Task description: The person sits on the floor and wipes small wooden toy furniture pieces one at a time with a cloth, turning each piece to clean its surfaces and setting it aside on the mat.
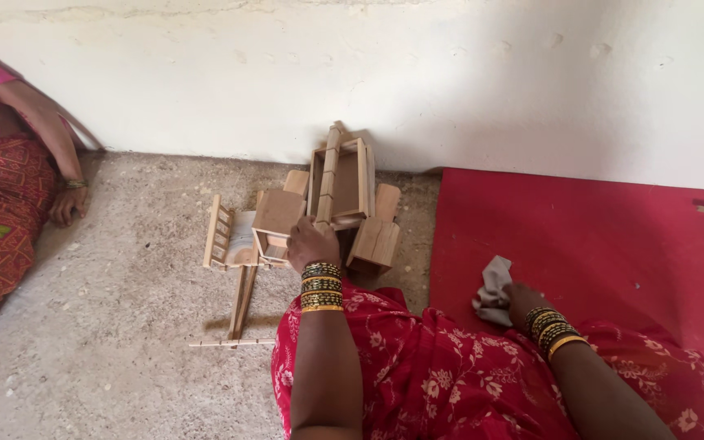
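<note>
The wooden frame (340, 183), an open rectangular box of light slats, stands on the concrete floor (124, 326) close to the white wall (368, 73), just left of the red mat (588, 236). Its long axis runs away from the person toward the wall, tilted slightly right at the far end; a notched slat (327, 175) lies along the same axis on top of it. Wooden blocks (375, 243) lie touching the frame at its near right side and far corners. A small box (277, 213) sits against the near left side, and beside that a ladder-like rack (220, 232) with long thin sticks (242, 301) reaching toward the person. The left hand (311, 243) rests on the near end of the frame, fingers curled over the wood; how firmly it grips cannot be determined. The right hand (521, 303) presses down on the mat, closed on a grey cloth (492, 289). At the far left, another person's hand (67, 204) rests on the floor.
</note>
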Motion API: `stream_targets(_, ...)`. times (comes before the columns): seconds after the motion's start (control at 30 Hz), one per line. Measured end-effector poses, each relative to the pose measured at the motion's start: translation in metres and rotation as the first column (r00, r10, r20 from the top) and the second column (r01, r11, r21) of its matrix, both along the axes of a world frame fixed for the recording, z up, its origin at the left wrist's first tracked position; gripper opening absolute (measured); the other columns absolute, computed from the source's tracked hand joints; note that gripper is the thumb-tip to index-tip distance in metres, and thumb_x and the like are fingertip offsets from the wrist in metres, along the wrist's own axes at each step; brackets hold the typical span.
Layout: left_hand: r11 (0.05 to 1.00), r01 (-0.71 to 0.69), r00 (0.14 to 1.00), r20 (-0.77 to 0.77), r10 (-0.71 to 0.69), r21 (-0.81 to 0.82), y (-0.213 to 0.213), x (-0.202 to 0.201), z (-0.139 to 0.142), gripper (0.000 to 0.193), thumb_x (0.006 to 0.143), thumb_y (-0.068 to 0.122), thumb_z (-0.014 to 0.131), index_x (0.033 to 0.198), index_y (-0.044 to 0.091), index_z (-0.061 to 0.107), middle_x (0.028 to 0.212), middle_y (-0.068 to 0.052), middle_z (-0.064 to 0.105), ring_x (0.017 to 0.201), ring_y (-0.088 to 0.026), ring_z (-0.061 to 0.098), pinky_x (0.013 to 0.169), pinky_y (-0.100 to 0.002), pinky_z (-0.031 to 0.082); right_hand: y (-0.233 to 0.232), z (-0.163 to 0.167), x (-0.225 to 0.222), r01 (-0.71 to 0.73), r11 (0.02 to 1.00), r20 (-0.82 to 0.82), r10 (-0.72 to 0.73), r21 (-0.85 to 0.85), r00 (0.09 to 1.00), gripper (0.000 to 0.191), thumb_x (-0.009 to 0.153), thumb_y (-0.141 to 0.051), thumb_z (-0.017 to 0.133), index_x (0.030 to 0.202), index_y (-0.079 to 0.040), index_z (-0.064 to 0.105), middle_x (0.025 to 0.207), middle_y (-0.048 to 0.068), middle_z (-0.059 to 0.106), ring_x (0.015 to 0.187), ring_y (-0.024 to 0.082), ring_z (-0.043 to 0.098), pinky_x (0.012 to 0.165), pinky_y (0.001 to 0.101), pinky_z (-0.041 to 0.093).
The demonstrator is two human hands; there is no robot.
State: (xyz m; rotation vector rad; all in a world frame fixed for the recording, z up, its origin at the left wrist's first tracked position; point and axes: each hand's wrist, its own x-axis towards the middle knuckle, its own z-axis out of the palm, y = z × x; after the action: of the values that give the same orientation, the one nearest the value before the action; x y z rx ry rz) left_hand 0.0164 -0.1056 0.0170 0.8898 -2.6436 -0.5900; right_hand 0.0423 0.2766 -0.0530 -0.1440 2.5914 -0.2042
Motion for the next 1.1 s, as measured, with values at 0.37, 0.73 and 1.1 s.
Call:
stream_targets(0.37, 0.991, -0.027, 0.95, 0.312, -0.015, 0.129, 0.014, -0.01, 0.002, 0.061, 0.093, 0.027, 0.069, 0.14, 0.002, 0.04, 0.136, -0.02, 0.057, 0.12, -0.035, 0.064, 0.094, -0.045, 0.057, 0.006, -0.001, 0.006, 0.116, 0.973, -0.047, -0.127, -0.197, 0.991, 0.05, 0.093, -0.033, 0.068, 0.141, -0.023, 0.062, 0.137, 0.009, 0.065, 0.12, 0.023, 0.067, 0.105, 0.0368, 0.055)
stream_targets(0.73, 0.837, 0.355, 0.935, -0.18, -0.307, 0.417, 0.06, -0.004, -0.016, 0.057, 0.101, 0.041, 0.052, 0.139, -0.001, 0.042, 0.114, -0.024, 0.068, 0.1, -0.037, 0.073, 0.083, -0.044, 0.061, 0.013, 0.02, 0.009, 0.331, 0.367, 0.079, -0.559, -0.869, 0.826, 0.034, 0.104, -0.015, 0.05, 0.132, -0.001, 0.064, 0.104, 0.017, 0.073, 0.081, 0.02, 0.069, 0.071, 0.0371, 0.06)
stream_targets(1.1, 0.305, 0.922, 0.329, -0.07, -0.942, 0.238, 0.234, 0.067, -0.102, 0.03, 0.087, 0.026, 0.066, 0.112, 0.008, 0.063, 0.104, -0.02, 0.074, 0.084, -0.033, 0.074, 0.071, -0.048, 0.061, -0.024, 0.023, 0.046, 0.283, -0.303, 0.407, -0.529, -0.91, 0.745, 0.031, 0.1, -0.02, 0.053, 0.129, -0.008, 0.052, 0.11, 0.013, 0.068, 0.089, 0.019, 0.073, 0.076, 0.0344, 0.064)
